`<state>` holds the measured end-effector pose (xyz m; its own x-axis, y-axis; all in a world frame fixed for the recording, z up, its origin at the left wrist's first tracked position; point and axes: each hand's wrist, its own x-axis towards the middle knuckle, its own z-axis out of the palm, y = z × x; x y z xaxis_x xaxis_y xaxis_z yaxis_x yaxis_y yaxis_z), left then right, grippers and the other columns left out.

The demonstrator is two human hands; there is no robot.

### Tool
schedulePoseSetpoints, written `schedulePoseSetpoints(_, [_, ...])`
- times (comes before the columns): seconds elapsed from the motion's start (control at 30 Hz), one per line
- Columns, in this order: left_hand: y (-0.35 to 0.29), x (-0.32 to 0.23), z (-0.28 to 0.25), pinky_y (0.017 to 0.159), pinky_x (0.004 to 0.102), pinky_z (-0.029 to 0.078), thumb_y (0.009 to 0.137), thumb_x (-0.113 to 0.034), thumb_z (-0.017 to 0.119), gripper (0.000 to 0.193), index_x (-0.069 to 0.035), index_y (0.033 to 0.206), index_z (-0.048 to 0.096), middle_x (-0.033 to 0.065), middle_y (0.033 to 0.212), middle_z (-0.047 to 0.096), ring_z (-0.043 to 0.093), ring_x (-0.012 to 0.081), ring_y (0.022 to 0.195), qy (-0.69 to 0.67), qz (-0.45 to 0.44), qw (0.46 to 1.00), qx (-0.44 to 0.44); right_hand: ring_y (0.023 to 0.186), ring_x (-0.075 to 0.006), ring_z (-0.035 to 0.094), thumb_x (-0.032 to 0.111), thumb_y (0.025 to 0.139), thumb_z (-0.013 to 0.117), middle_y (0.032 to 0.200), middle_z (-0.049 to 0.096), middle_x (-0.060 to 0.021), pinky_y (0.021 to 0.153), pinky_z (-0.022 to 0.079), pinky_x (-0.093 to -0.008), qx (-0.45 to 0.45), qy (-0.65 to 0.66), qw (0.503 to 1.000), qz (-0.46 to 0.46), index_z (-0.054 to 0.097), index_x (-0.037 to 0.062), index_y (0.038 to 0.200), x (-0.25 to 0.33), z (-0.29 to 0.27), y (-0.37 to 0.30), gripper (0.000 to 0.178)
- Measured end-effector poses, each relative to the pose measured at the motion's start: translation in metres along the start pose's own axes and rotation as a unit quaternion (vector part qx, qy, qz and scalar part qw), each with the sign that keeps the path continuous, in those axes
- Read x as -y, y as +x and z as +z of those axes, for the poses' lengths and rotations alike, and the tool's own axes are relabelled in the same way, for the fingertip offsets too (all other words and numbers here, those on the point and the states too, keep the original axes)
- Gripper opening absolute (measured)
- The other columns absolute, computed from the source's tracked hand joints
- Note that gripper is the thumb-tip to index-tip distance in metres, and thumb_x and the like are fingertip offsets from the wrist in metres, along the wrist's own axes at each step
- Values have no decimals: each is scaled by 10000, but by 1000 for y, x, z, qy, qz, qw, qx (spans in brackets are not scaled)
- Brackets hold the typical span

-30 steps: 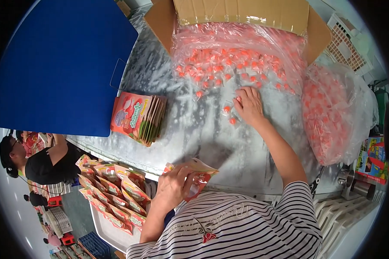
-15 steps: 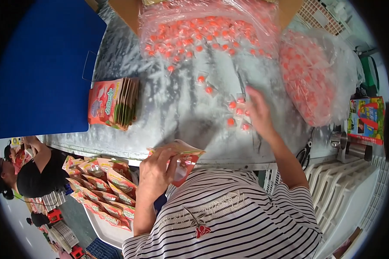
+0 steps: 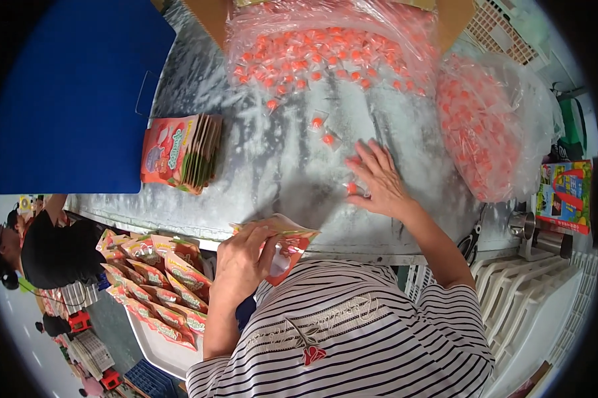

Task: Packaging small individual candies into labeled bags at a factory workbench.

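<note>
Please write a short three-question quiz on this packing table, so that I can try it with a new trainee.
1. What is in the left hand's grip?
A) black scissors
B) a printed red stand-up pouch
C) a white basket

2. True or false: the clear plastic bag of red candies lies to the right of the right hand's grip.

3. Fill in the missing word: several red pouches rest together in a white ____, to the left of the left hand.

Key:
1. B
2. True
3. Tray
</note>
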<state>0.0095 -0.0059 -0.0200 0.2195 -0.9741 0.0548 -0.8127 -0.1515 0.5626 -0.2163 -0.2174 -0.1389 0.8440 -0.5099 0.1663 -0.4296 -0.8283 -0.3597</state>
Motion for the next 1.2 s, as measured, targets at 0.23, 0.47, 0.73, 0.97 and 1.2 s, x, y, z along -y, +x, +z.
schedulePoseSetpoints(0.23, [14,-4,-8,623,367,528,804,-46,680,153,-22,952,652,133,930,678,657,314,718,-22,9,1000,6,1126,-229,491,190,722,754,1194,532,-34,803,495,-385,-27,14,999,-25,616,131,1099,2,23,-15,405])
schedulePoseSetpoints(0.47, [27,0,7,617,401,521,822,-80,653,102,-21,870,586,133,968,637,636,342,744,-13,43,998,46,573,-54,510,101,835,679,754,592,-1,476,375,-197,-95,437,865,227,645,22,872,11,-2,-1,94])
schedulePoseSetpoints(0.73, [21,-3,20,674,420,541,812,-68,644,196,0,987,588,168,1129,572,632,363,828,-29,77,996,36,624,-40,523,162,877,646,712,622,3,518,407,-213,216,599,752,172,635,-5,849,93,-72,61,169])
schedulePoseSetpoints(0.97, [21,-16,31,740,419,557,814,-88,672,246,-19,1043,618,191,1355,433,628,351,970,-27,115,992,33,721,-173,644,269,784,718,834,669,-187,658,519,-325,261,194,943,68,597,-98,914,99,-72,87,408])
schedulePoseSetpoints(1.2, [23,-14,27,759,430,559,819,-97,689,234,-26,1032,622,217,1439,339,573,384,1106,-81,83,992,45,799,-153,621,244,852,662,944,630,-129,681,507,-287,317,495,774,236,564,-66,1053,85,-73,92,382])
